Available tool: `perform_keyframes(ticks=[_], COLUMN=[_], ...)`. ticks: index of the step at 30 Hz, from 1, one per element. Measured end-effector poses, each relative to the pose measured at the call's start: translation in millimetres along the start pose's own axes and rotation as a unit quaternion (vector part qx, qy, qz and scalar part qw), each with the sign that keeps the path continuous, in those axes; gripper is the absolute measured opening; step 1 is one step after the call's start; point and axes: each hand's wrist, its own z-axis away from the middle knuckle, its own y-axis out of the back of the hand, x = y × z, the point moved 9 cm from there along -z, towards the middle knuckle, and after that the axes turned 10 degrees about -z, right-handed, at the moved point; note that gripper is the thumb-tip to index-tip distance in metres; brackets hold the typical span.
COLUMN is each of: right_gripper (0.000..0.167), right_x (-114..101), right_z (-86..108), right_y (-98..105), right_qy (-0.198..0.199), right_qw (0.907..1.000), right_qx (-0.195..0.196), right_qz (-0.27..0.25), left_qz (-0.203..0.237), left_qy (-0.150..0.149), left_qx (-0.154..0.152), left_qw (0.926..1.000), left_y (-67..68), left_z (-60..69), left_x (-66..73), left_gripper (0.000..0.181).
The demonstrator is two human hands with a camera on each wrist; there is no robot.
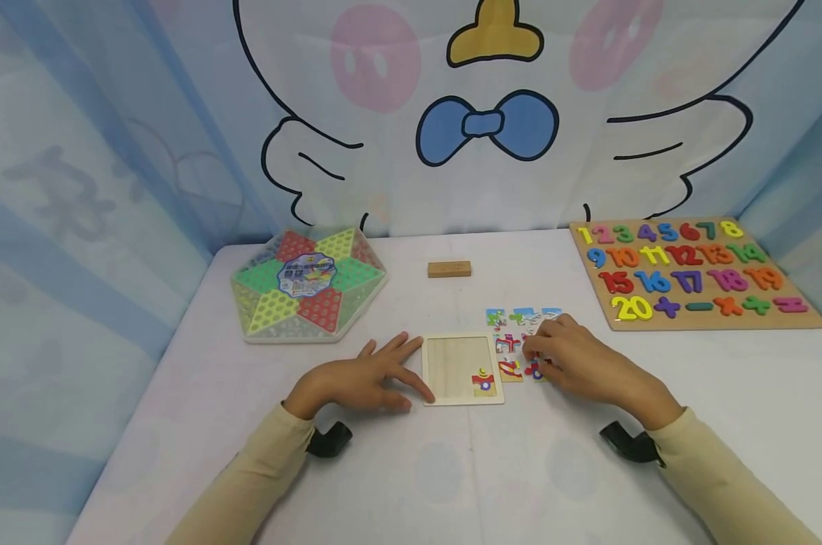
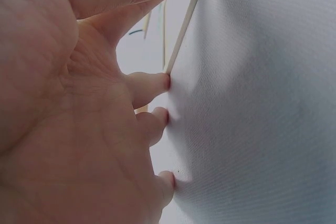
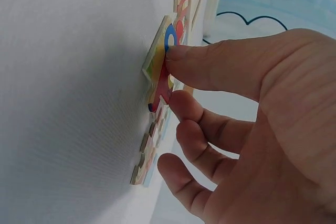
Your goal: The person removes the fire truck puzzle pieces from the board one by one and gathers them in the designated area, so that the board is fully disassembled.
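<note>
A shallow wooden puzzle tray (image 1: 452, 371) lies on the table, with one picture piece (image 1: 483, 382) in its lower right corner. My left hand (image 1: 363, 378) rests at the tray's left side, fingers spread and fairly straight, touching its edge; in the left wrist view several fingertips (image 2: 163, 81) meet the tray edge or cloth. To the right of the tray, my right hand (image 1: 581, 359) bends over loose puzzle pieces (image 1: 509, 344). Its thumb and index finger pinch a red, yellow and blue puzzle piece (image 3: 160, 77). The hand hides part of the other pieces.
A small wooden block (image 1: 449, 269) lies behind the tray. At the back left sits a hexagonal box (image 1: 343, 303) with coloured triangles. A wooden number board (image 1: 595, 295) with coloured numerals occupies the back right. A printed curtain (image 1: 397, 189) hangs behind the table.
</note>
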Motion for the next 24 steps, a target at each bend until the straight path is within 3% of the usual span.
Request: perform_keyframes(ticks=[24], right_gripper=[0.018], right_x=[4.7], right_z=[-0.3], right_y=[-3.1], right_qy=[-0.007], right_qw=[0.9998], right_qx=[-0.016], right_qz=[-0.013], left_qz=[0.001], left_qy=[-0.002], left_qx=[-0.001], left_qw=[1.0000], left_y=[-0.1], left_z=[0.4], left_x=[0.9], left_gripper=[0.027])
